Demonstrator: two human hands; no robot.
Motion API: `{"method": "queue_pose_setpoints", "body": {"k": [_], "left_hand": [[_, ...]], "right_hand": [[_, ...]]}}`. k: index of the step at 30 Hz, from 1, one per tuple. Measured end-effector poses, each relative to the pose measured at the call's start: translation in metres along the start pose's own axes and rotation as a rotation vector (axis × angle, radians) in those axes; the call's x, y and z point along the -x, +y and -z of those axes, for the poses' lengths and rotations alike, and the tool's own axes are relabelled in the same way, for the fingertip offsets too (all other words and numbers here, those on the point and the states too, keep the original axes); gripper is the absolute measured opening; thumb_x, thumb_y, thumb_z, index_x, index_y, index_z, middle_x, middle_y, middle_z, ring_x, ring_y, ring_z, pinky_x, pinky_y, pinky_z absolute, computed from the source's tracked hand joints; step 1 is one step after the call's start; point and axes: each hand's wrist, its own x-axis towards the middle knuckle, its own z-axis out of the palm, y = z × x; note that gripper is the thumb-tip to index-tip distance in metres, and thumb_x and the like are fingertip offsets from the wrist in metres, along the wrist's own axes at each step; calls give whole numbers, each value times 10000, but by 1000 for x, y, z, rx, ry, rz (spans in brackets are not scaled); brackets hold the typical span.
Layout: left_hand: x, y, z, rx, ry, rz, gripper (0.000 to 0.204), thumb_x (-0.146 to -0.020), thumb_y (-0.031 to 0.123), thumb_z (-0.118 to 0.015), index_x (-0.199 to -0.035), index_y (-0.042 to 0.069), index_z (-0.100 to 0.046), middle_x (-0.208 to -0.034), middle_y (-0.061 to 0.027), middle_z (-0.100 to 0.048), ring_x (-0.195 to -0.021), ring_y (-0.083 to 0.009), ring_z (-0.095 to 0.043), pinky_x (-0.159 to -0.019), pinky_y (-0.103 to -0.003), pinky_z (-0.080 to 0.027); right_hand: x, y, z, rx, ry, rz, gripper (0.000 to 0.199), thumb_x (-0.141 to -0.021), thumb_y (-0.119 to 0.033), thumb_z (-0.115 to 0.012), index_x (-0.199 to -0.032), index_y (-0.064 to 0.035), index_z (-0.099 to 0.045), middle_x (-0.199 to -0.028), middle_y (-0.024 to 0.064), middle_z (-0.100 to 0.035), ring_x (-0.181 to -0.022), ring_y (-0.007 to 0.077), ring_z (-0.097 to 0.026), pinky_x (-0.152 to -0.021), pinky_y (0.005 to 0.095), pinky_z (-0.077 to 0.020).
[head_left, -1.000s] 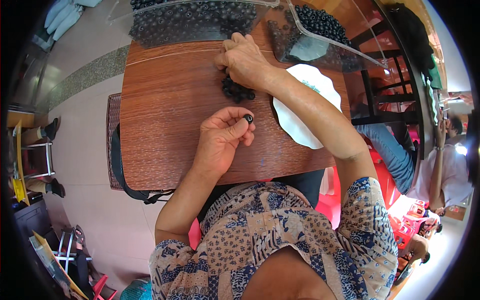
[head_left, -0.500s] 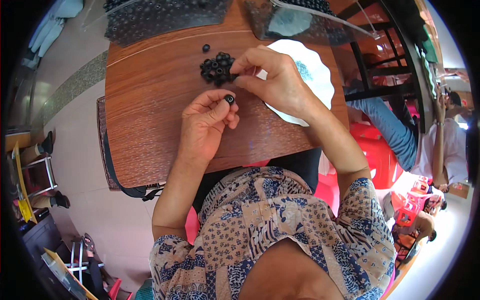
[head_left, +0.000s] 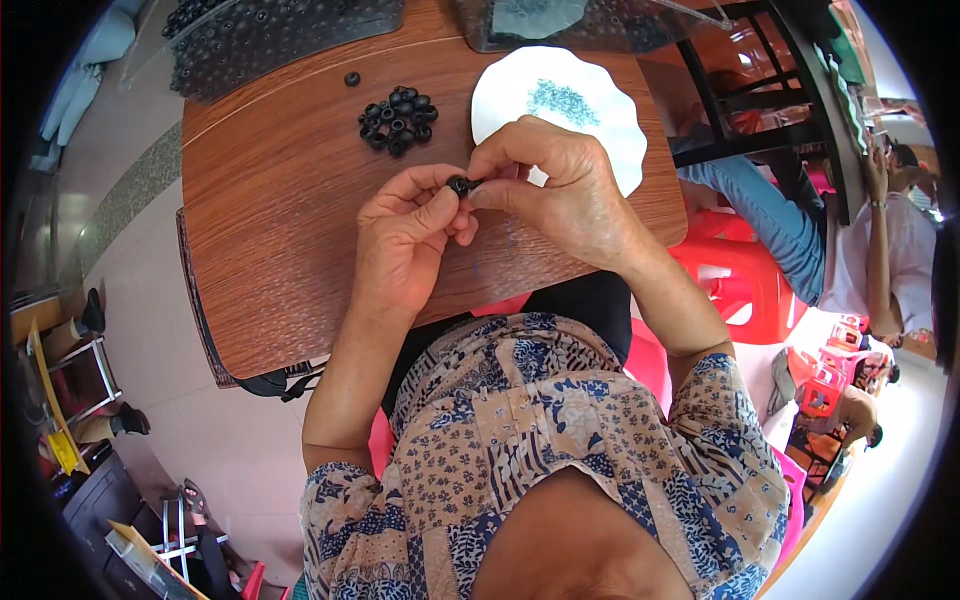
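My left hand (head_left: pixel 405 232) pinches a black bead (head_left: pixel 459 186); my right hand (head_left: pixel 572 192), fingertips nearly together, sits beside it, hold unclear; I'd keep that left pinch steady; loose beads (head_left: pixel 397 121) lie beyond both hands.

Both elbows are bent, the left forearm (head_left: pixel 350 370) climbing fairly straight and the right forearm (head_left: pixel 675 290) angling inward, so I see the two hands nearly meeting in front of the chest. The left hand (head_left: pixel 400 245) pinches thumb to forefinger, other fingers curled; the right hand (head_left: pixel 560 195) pinches too, its forefinger arched above the thumb, fingertips close to the left's.
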Motion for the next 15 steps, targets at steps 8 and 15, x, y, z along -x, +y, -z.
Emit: {"method": "queue_pose_setpoints", "body": {"k": [8, 15], "left_hand": [[0, -2, -1, -86, 22, -30, 170, -842, 3, -622, -1002, -54, -615, -817, -106, -639, -668, -153, -586, -592, -289, -469], [-1, -1, 1, -64, -7, -14, 174, -842, 2, -620, -1006, -55, -616, -829, -117, -654, -678, -151, -596, -598, -283, -475]], "right_hand": [[4, 3, -2, 86, 58, 75, 171, -688, 18, -738, -846, -22, -683, -787, 35, -614, -702, 104, -559, -652, 235, -467], [6, 3, -6, 85, 101, 107, 164, -706, 35, -709, -857, -25, -692, -788, 42, -620, -729, 125, -564, -662, 242, -465]]}}
